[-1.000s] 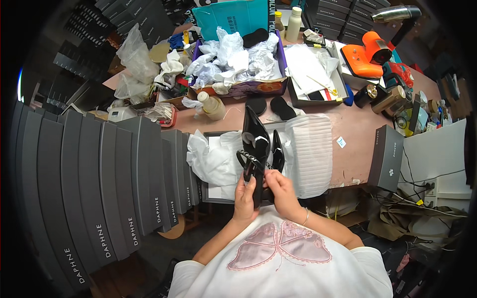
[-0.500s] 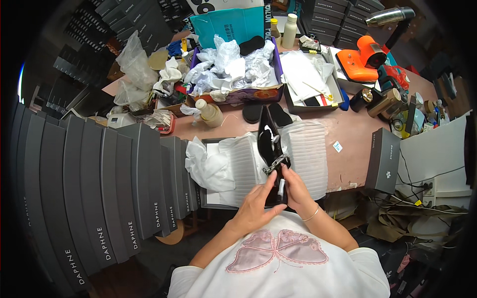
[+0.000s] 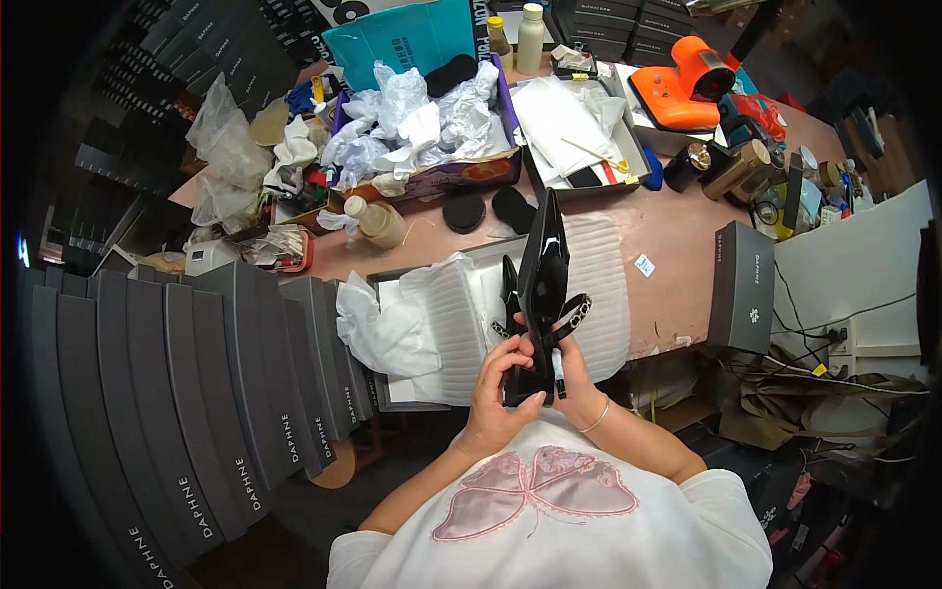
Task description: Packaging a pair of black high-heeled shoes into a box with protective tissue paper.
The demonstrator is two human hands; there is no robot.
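Observation:
A pair of black shoes (image 3: pixel 545 270) with chain-trimmed straps is held close together, on edge, with the toes pointing away from me. My left hand (image 3: pixel 502 393) grips them from the left near the heel end, its thumb along the near end. From the right, my right hand (image 3: pixel 577 385) closes round the same end, its fingers partly hidden behind the shoes. A narrow white piece (image 3: pixel 558 365) shows beside the right hand. Beneath the shoes lies an open grey shoebox (image 3: pixel 417 404), with white tissue paper (image 3: pixel 388 329) and a ribbed white sheet (image 3: pixel 599 294) spread over it.
Stacked grey shoeboxes (image 3: pixel 186 393) stand at the left. Behind are a purple box (image 3: pixel 432 196) of crumpled tissue, a capped bottle (image 3: pixel 378 224), round black pads (image 3: pixel 463 211) and a tray of papers (image 3: pixel 589 196). Another grey box (image 3: pixel 743 285) stands upright at the right.
The shoes have turned in my hands from showing an open inside to standing on edge, and the chain strap has swung out to the right. The whole view has shifted slightly.

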